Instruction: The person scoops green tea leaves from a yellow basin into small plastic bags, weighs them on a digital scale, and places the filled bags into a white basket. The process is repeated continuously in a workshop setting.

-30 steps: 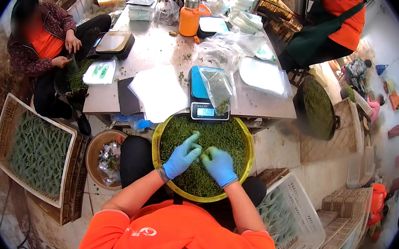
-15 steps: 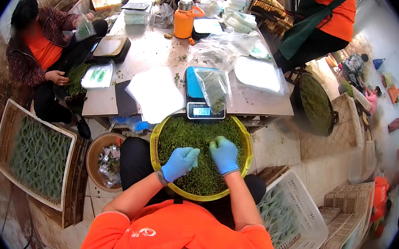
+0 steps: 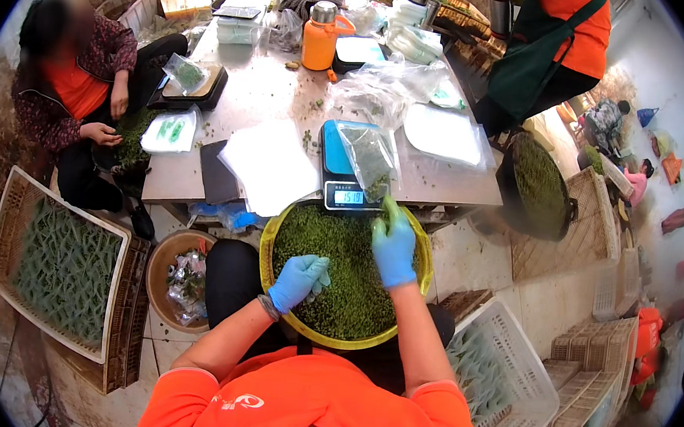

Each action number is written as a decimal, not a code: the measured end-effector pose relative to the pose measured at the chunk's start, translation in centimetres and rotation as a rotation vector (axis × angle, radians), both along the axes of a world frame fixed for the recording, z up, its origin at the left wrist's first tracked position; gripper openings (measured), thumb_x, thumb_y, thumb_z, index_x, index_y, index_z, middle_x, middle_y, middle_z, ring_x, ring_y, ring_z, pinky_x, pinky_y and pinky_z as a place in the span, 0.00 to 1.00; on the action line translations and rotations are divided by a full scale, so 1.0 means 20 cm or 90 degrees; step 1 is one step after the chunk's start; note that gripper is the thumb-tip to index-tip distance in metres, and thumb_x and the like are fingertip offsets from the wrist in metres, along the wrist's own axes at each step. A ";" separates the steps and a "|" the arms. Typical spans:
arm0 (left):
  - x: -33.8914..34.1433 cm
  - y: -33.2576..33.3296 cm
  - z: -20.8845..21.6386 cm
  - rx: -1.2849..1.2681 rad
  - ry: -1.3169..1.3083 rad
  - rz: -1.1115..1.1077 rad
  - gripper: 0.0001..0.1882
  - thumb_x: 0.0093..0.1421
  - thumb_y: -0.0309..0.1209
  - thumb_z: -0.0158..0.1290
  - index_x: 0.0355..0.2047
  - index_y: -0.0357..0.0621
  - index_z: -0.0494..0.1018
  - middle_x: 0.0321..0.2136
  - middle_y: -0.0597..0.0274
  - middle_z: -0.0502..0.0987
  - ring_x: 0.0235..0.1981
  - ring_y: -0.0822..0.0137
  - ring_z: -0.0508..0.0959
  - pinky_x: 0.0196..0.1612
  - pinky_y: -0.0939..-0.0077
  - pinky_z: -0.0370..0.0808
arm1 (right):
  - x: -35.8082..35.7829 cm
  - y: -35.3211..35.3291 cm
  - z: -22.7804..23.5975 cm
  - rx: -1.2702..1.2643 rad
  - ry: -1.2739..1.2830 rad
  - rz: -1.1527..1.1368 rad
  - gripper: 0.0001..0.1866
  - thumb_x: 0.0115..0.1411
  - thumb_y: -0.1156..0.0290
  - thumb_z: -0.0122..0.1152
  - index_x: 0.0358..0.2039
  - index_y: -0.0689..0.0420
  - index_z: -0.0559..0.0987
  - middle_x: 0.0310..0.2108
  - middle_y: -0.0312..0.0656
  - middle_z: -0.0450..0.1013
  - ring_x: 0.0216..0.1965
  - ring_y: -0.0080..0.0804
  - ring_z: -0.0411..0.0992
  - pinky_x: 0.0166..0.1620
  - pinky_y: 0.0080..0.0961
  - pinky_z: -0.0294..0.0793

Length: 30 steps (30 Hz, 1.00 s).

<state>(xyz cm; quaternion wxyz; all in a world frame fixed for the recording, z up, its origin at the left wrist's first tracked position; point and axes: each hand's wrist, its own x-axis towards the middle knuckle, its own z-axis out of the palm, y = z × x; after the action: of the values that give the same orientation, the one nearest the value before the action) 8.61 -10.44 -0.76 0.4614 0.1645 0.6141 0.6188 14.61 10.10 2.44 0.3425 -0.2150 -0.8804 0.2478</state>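
In front of me stands a yellow tub (image 3: 426, 281) filled with small green berries (image 3: 340, 238) that look like green peppercorns. My left hand (image 3: 299, 282), in a blue glove, is closed over the tub's left side; what its fingers hold, if anything, is hidden. My right hand (image 3: 394, 250), also blue-gloved, reaches over the tub's far rim. Its green-stained fingers are stretched out, thumb apart, by the lower end of a clear plastic bag (image 3: 370, 154). That bag, with some green berries at its near end, lies on a blue digital scale (image 3: 336, 151) whose display is lit.
White sheets (image 3: 268, 165), an orange flask (image 3: 320, 38) and more plastic bags (image 3: 440, 132) cover parts of the table (image 3: 256, 82). Crates of filled bags stand left (image 3: 116, 291) and right (image 3: 536, 380). A brown basin (image 3: 159, 278) is near my left leg. Co-workers are at left and far right.
My right hand has moved from the berries up and away to the bag on the scale. My left hand has shifted slightly nearer. The co-worker at left has put a bag on the other scale.
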 end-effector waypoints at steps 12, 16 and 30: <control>0.07 0.06 0.02 -0.026 0.586 -0.132 0.28 0.55 0.30 0.55 0.58 0.49 0.68 0.55 0.49 0.70 0.46 0.51 0.77 0.48 0.64 0.75 | 0.25 -0.26 -0.03 -0.069 -0.631 0.134 0.14 0.55 0.59 0.59 0.33 0.56 0.78 0.31 0.51 0.77 0.34 0.51 0.77 0.39 0.45 0.75; 0.07 0.10 -0.07 -0.028 0.486 -0.137 0.27 0.56 0.31 0.54 0.57 0.49 0.68 0.45 0.47 0.76 0.41 0.46 0.78 0.44 0.61 0.76 | 0.25 -0.24 -0.13 -0.184 -0.337 0.168 0.09 0.54 0.65 0.61 0.30 0.57 0.80 0.28 0.52 0.76 0.31 0.49 0.76 0.34 0.39 0.74; 0.10 0.10 -0.19 0.007 0.207 -0.110 0.16 0.62 0.32 0.51 0.47 0.38 0.75 0.28 0.58 0.80 0.26 0.69 0.79 0.34 0.74 0.76 | -0.01 -0.03 0.07 -0.536 0.012 -0.001 0.04 0.56 0.77 0.57 0.30 0.63 0.78 0.21 0.39 0.76 0.20 0.24 0.72 0.25 0.23 0.72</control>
<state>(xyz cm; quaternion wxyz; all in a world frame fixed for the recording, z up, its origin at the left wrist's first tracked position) 10.60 -8.47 -4.55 0.4065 0.3171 0.6607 0.5455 14.49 9.40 3.90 0.2332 -0.3346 -0.6986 0.5879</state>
